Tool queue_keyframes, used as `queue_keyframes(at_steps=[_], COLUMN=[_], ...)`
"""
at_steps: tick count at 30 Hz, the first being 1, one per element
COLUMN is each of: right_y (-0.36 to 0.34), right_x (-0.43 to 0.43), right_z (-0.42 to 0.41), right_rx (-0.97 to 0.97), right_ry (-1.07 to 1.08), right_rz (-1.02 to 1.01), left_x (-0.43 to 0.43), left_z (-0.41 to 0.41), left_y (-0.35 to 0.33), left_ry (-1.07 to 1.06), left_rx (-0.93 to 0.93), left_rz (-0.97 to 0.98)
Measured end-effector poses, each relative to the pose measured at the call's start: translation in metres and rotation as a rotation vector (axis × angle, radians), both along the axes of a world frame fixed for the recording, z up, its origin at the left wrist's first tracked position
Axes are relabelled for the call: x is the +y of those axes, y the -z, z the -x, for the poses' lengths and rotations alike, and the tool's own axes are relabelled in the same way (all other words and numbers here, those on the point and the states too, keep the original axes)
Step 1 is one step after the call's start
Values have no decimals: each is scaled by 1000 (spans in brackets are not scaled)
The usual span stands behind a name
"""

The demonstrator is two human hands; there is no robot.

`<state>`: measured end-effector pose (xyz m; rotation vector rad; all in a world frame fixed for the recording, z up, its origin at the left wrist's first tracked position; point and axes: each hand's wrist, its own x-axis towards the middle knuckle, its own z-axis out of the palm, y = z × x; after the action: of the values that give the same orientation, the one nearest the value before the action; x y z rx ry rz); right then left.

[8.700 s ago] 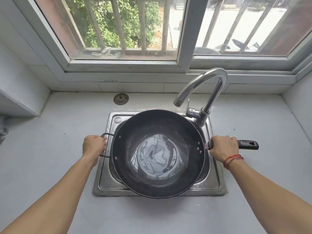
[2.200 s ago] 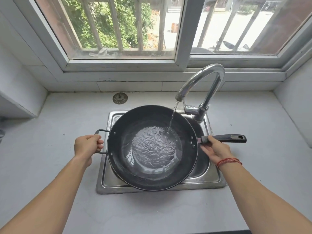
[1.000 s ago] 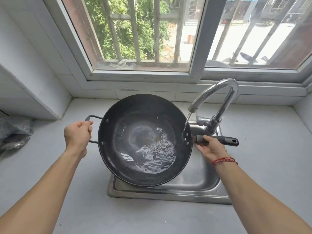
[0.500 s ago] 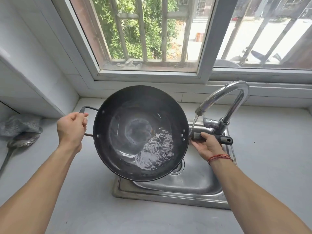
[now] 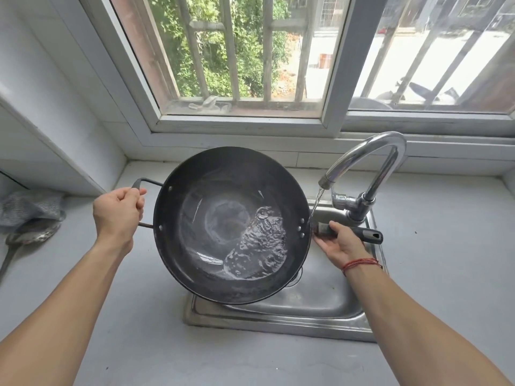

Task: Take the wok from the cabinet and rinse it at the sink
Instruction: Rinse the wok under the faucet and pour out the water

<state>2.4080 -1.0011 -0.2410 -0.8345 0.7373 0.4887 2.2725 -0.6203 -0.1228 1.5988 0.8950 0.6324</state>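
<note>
Presently, head view. Wok (image 5: pixel 231 227): dark, round, held tilted above the left part of the steel sink (image 5: pixel 320 310), water pooled at its lower right side. Left hand (image 5: pixel 118 211): fist closed around the wok's loop handle. Right hand (image 5: pixel 338 242): fingers curled loosely under the long black handle (image 5: pixel 367 235), palm partly open. Faucet (image 5: pixel 365 174): chrome, curved, thin stream running down at the wok's right rim. Red cord on the right wrist. Grey countertop (image 5: pixel 446 260). Metal spoon (image 5: pixel 25 239) and grey cloth (image 5: pixel 29 206) at far left. Barred window (image 5: pixel 245 51) behind.
</note>
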Motion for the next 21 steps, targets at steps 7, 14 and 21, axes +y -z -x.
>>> queue_keyframes(at_steps=[7, 14, 21], right_y=[2, -3, -5], right_x=[-6, -18, -35], right_z=[11, 28, 47], right_rx=[2, 18, 51], right_ry=[-7, -18, -35], right_rz=[73, 143, 189], left_x=[-4, -8, -12], left_z=[6, 14, 19], left_y=[1, 8, 12], left_ry=[10, 14, 52], left_rx=[38, 105, 189], left_rz=[-28, -18, -20])
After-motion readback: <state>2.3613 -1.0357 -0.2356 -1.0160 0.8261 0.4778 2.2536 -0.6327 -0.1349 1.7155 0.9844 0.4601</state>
